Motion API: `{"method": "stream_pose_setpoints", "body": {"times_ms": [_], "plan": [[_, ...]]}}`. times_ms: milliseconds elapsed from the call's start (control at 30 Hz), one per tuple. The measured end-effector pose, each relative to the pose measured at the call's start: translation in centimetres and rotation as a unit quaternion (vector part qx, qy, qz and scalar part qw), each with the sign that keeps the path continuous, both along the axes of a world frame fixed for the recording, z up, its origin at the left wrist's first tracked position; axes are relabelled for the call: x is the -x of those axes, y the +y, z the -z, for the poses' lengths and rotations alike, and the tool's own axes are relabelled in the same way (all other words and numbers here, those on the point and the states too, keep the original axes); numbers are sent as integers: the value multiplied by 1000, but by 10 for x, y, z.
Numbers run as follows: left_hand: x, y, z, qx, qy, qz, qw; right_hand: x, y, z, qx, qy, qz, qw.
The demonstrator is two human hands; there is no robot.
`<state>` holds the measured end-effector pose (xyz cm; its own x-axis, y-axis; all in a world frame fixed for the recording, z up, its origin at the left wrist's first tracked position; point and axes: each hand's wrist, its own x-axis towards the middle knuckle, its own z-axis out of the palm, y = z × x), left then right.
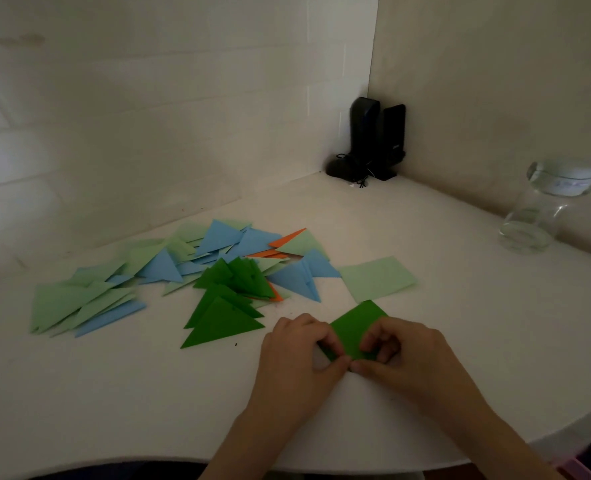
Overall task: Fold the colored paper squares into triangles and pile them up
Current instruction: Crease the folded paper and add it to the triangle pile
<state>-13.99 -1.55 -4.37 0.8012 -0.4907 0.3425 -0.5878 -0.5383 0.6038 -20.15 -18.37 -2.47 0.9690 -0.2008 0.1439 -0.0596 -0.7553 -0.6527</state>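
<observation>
A dark green paper square (354, 329) lies on the white table (425, 258) in front of me, its near corner lifted. My left hand (297, 355) pinches its near left edge and my right hand (401, 351) pinches its near right edge, thumbs almost meeting. To the left spreads a loose pile of folded triangles (183, 268) in light green, blue, orange and dark green; the closest one is a dark green triangle (221, 323). Just beyond my hands a flat light green square (377, 278) lies unfolded.
Two black speakers with a cable (373, 140) stand in the far wall corner. A clear glass jar with a white lid (547, 209) stands at the right near the wall. The table's curved front edge runs below my forearms.
</observation>
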Motion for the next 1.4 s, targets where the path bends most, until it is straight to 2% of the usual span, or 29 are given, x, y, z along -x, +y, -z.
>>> {"method": "stream_pose_setpoints", "body": {"times_ms": [367, 433, 533, 667, 767, 933, 1033, 1100, 1167, 1233, 1400], "plan": [[-3, 15, -9, 15, 66, 45, 997, 6, -20, -9, -56, 45, -80, 994], [-4, 18, -10, 8, 79, 59, 995, 10, -23, -11, -78, 44, -68, 994], [-5, 20, -10, -3, 73, 65, 995, 10, -15, -6, -36, 1, -35, 999], [2, 22, -10, -15, 36, 92, 995, 8, -2, 0, 65, 11, -61, 996], [10, 25, -11, -17, 6, 103, 995, 7, -5, 1, 67, 11, -107, 992], [13, 24, -10, -44, -59, 100, 992, 7, -8, -4, 48, -51, -185, 980], [11, 22, -6, -76, -109, 68, 989, 6, -10, -3, 59, -59, -185, 979], [12, 20, -5, -75, -132, 48, 987, 7, -11, 3, 93, -71, -170, 979], [14, 19, -4, -76, -147, 38, 985, 13, -12, 8, 87, -90, -156, 980], [14, 19, -3, -65, -145, 39, 987, 19, -13, 8, 82, -98, -157, 979], [10, 19, -3, -27, -61, 37, 997, 25, -12, 13, 113, -100, -135, 979]]}}
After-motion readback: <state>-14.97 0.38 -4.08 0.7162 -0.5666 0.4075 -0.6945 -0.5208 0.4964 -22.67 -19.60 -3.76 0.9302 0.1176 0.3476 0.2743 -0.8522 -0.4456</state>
